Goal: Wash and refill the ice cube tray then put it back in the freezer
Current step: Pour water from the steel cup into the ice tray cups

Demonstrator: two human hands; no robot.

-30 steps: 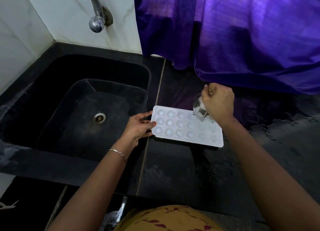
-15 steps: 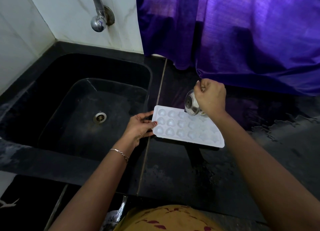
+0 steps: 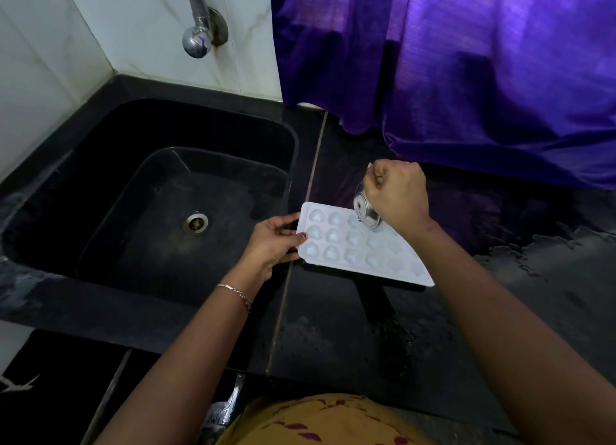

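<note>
A white ice cube tray (image 3: 353, 249) with heart-shaped cells lies flat on the black counter, just right of the sink. My left hand (image 3: 271, 243) grips its left short edge with thumb on top. My right hand (image 3: 395, 196) holds a small steel cup (image 3: 366, 208) tipped steeply over the tray's far row, its base facing me. My right forearm crosses over the tray's right end and hides part of it. Whether water is leaving the cup cannot be made out.
The black sink (image 3: 160, 208) with its drain (image 3: 195, 223) fills the left. A chrome tap (image 3: 198, 28) hangs from the white wall above it. A purple curtain (image 3: 466, 71) drapes over the counter's back. The counter (image 3: 533, 278) right of the tray is wet.
My right hand has carried the tilted cup leftward along the tray's far row. My left hand stays on the tray's left edge and the tray has not shifted.
</note>
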